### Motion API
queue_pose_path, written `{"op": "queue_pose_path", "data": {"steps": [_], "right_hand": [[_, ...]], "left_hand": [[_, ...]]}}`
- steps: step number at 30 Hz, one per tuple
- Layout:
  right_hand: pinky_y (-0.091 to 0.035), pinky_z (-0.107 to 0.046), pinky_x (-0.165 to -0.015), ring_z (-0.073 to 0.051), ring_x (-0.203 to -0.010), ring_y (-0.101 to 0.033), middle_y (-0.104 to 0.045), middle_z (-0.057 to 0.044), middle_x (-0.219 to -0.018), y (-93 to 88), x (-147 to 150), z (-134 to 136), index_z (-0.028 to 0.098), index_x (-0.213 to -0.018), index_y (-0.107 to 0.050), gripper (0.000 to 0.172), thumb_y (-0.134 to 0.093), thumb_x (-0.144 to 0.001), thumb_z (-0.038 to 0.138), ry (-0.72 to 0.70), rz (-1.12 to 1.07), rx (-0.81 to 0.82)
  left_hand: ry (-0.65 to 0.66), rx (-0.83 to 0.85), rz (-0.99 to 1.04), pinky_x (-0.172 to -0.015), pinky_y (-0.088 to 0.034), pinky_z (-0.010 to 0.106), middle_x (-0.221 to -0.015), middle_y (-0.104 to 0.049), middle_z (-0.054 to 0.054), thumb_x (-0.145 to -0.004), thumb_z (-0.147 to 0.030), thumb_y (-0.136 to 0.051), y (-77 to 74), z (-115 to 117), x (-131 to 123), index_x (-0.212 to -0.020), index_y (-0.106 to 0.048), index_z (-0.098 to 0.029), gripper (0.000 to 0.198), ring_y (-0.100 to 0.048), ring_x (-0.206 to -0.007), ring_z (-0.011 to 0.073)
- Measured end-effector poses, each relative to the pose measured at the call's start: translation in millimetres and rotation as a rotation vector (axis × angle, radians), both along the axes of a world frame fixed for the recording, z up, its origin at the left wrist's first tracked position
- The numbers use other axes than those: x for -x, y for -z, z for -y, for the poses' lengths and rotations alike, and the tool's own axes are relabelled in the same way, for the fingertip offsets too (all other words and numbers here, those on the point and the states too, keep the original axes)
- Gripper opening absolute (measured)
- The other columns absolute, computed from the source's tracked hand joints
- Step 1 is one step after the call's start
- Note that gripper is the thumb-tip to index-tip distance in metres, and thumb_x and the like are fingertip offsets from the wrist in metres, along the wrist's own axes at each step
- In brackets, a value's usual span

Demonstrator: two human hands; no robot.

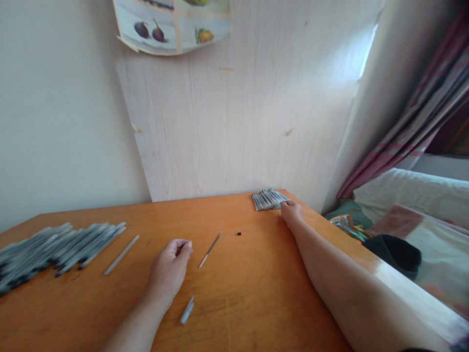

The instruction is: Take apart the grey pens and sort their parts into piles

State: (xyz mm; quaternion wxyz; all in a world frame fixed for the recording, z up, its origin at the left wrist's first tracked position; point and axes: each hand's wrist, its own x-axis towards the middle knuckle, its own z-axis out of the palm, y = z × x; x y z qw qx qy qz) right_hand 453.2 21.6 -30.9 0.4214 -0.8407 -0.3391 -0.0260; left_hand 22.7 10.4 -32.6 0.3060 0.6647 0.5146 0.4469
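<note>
My left hand (170,266) is held over the middle of the table with its fingers curled into a pinch; whether anything is in them is hidden. Just right of it lies a thin pen refill (210,250). Below is a clear pen cap (187,311), and farther right a small black plug (239,233). A clear pen barrel (121,255) lies to its left. My right hand (291,213) stretches to the far right corner, fingers closed at the right end of a row of thin pen refills (269,199); its grip is too small to make out.
A large heap of capped clear pens (54,252) covers the left side of the wooden table (234,278). A pale board (234,122) stands behind the table. Beyond the right edge are a bed (432,234) and a black, bag-like thing (394,254).
</note>
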Motion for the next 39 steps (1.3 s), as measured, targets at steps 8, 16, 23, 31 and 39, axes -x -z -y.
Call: {"op": "queue_pose_path", "data": {"steps": [8,16,23,31,39], "right_hand": [[-0.028,-0.025,-0.050,-0.016,-0.057,-0.049,-0.056,-0.003,-0.059,3.6,-2.5,-1.7,0.017,-0.065,-0.066,0.034,-0.041,-0.074,0.038,-0.004,-0.021,-0.045],[-0.028,-0.025,-0.049,-0.017,-0.058,-0.050,-0.058,-0.004,-0.059,1.8,-2.7,-0.4,0.018,-0.062,-0.065,0.032,-0.043,-0.074,0.038,-0.029,-0.048,-0.069],[-0.029,-0.026,-0.049,-0.018,-0.059,-0.052,-0.058,-0.004,-0.059,-0.3,-1.8,-0.1,0.018,-0.060,-0.065,0.033,-0.043,-0.074,0.038,-0.031,-0.066,-0.096],[-0.032,-0.026,-0.049,-0.019,-0.061,-0.054,-0.062,-0.004,-0.061,0.1,-1.8,0.5,0.017,-0.067,-0.068,0.033,-0.043,-0.074,0.037,-0.002,-0.099,-0.140],[-0.034,-0.025,-0.052,-0.021,-0.069,-0.058,-0.067,-0.006,-0.069,-1.4,1.9,6.0,0.019,-0.069,-0.066,0.030,-0.043,-0.077,0.037,0.013,-0.121,-0.176]], "left_hand": [[0.008,-0.003,0.003,-0.074,-0.050,0.035,-0.082,-0.070,0.007,-0.080,-0.055,-0.053,-1.6,1.8,-0.2,-0.091,-0.062,-0.017,0.042,-0.066,-0.078,0.0224],[-0.002,-0.007,-0.002,-0.074,-0.050,0.035,-0.082,-0.070,0.007,-0.079,-0.055,-0.054,-2.2,1.3,-0.4,-0.090,-0.063,-0.017,0.041,-0.066,-0.079,0.0229],[0.002,0.011,0.040,-0.075,-0.050,0.035,-0.082,-0.071,0.007,-0.077,-0.055,-0.055,-3.7,3.0,-1.3,-0.089,-0.063,-0.017,0.041,-0.066,-0.078,0.0223],[-0.004,0.025,0.044,-0.075,-0.050,0.036,-0.080,-0.070,0.008,-0.077,-0.055,-0.055,-7.1,4.4,-2.4,-0.089,-0.062,-0.017,0.041,-0.066,-0.078,0.0231],[-0.015,0.017,0.050,-0.073,-0.050,0.035,-0.081,-0.071,0.008,-0.076,-0.054,-0.055,-6.1,3.6,-3.1,-0.089,-0.064,-0.017,0.040,-0.066,-0.078,0.0229]]}}
